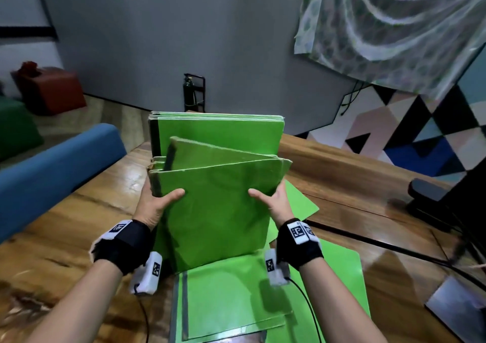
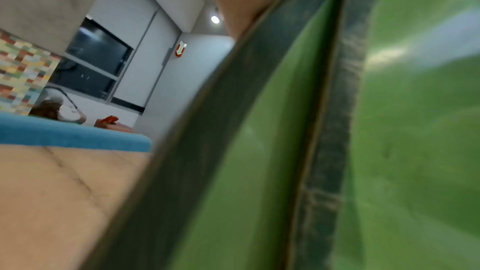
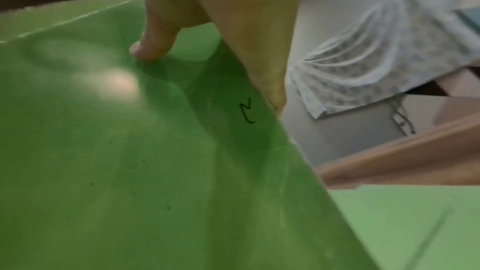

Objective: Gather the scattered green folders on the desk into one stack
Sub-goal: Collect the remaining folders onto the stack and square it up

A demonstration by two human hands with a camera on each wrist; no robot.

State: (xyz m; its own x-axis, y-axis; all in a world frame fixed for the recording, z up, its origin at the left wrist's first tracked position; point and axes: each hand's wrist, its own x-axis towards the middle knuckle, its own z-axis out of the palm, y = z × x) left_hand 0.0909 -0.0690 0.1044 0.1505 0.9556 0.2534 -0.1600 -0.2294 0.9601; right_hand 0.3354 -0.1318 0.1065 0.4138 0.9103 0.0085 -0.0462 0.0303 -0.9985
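Note:
I hold a bundle of green folders (image 1: 215,211) upright above the wooden desk (image 1: 79,211), fanned at uneven heights. My left hand (image 1: 157,206) grips its left edge by the dark spines, thumb on the front cover. My right hand (image 1: 273,203) grips the right edge, thumb on the front, fingers hidden behind. More green folders (image 1: 228,298) lie flat on the desk below the bundle, and one (image 1: 302,200) pokes out at the right. The left wrist view is filled with dark spines and green covers (image 2: 285,130). In the right wrist view my thumb (image 3: 153,42) presses the green cover (image 3: 103,151).
A blue sofa back (image 1: 52,164) runs along the desk's left side. A black monitor stand (image 1: 431,198) and cables (image 1: 394,248) sit at the right. A patterned cloth (image 1: 394,22) hangs at the upper right. A red box (image 1: 50,87) stands on the floor far left.

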